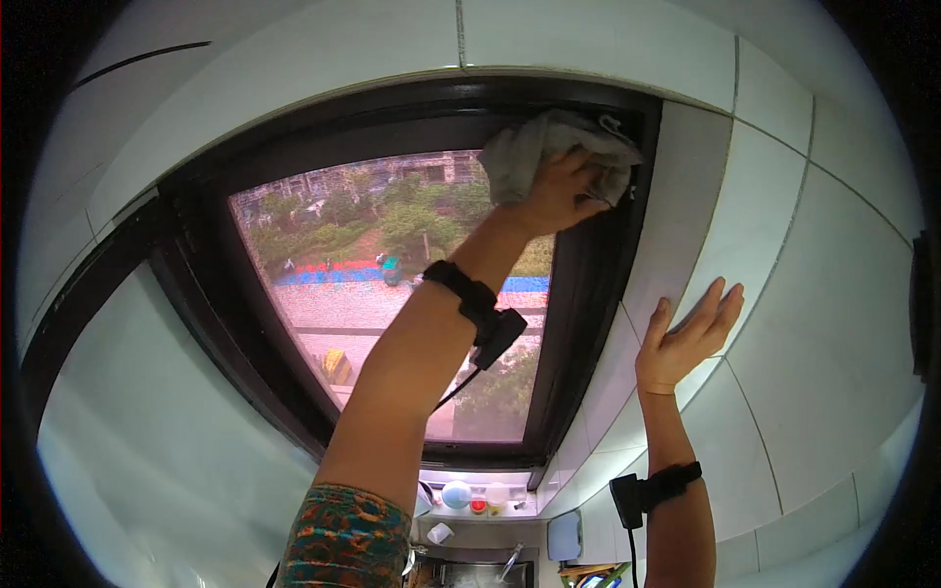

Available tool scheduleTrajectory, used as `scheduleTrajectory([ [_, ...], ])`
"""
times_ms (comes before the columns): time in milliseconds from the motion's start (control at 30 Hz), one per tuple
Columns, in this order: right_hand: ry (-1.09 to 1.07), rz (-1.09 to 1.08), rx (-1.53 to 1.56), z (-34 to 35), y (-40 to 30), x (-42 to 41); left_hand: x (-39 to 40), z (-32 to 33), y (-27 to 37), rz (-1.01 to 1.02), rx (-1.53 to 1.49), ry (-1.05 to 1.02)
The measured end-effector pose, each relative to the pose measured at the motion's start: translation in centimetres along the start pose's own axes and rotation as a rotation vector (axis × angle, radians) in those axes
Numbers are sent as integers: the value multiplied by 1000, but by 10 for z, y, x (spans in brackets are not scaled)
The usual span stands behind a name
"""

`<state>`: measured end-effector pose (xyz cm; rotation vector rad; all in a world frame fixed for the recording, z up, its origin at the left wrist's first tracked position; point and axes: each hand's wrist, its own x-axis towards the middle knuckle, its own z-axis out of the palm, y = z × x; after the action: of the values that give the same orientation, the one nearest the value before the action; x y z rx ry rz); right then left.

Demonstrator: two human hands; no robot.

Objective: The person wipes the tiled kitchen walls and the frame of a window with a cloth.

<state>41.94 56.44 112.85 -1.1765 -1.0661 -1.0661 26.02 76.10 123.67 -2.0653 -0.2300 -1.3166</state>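
My left hand [559,187] grips a crumpled grey cloth [514,158] and presses it against the upper right corner of the dark window frame [588,287]. Its fingers are bent into the cloth, which partly covers the corner and the edge of the glass pane [412,220]. Lower and to the right, my right hand [691,334] rests with its fingers spread on the white wall tiles [779,294] beside the window recess. It holds nothing. Both wrists carry a black strap with a small box and a cable.
Below the window, a sill bears a pale round container [456,494] and a small red item [478,506]. Further down are a white cup [440,533], a metal sink [478,575] and a blue-grey board [564,536] by the wall. A frosted panel [162,419] stands at left.
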Motion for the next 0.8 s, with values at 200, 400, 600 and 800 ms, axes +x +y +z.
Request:
scheduleTrajectory([
  [200, 5, 18, 27, 8, -6, -3, -39, -55, -57, 100, 250, -164],
  [400, -20, 47, 7, 8, -8, -7, -104, -184, -89, -153, 429, -322],
  [600, 8, -5, -19, -1, -4, -1, -168, -290, -143, -405, 644, -328],
  [800, -32, 4, -20, 1, -11, -3, -211, -356, -189, -457, 856, -148],
])
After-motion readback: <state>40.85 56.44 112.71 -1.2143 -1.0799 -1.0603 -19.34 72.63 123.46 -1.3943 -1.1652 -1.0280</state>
